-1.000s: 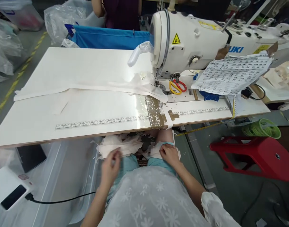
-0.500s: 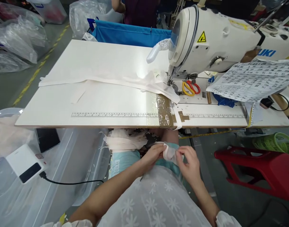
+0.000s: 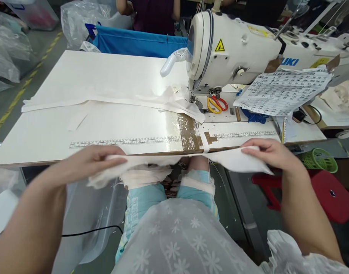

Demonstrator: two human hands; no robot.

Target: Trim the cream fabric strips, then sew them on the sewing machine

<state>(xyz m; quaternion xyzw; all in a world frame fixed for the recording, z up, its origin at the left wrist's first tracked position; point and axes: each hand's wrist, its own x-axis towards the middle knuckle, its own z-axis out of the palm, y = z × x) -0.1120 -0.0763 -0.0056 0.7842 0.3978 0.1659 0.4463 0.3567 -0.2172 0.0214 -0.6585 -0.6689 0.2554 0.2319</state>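
A long white fabric strip [image 3: 168, 160] is stretched between both hands just in front of the table's near edge. My left hand [image 3: 88, 161] pinches its left end, fingers closed over the cloth. My right hand [image 3: 270, 152] grips the wider right end from above. More white fabric pieces [image 3: 142, 177] lie piled on my lap below the strip. Another long white strip [image 3: 111, 99] lies across the white table [image 3: 77, 76] and runs under the foot of the white sewing machine [image 3: 237, 53].
Yellow and red scissors [image 3: 215, 103] lie by the needle. A printed paper sheet [image 3: 282, 91] hangs off the machine. A red stool [image 3: 331, 196] and green basket [image 3: 319, 160] stand at the right. A blue bin [image 3: 137, 42] and a person [image 3: 151, 15] are beyond the table.
Both hands rose from my lap and spread apart, pulling a white fabric strip out taut at table-edge height. Earlier they were close together, picking at cloth on my lap.
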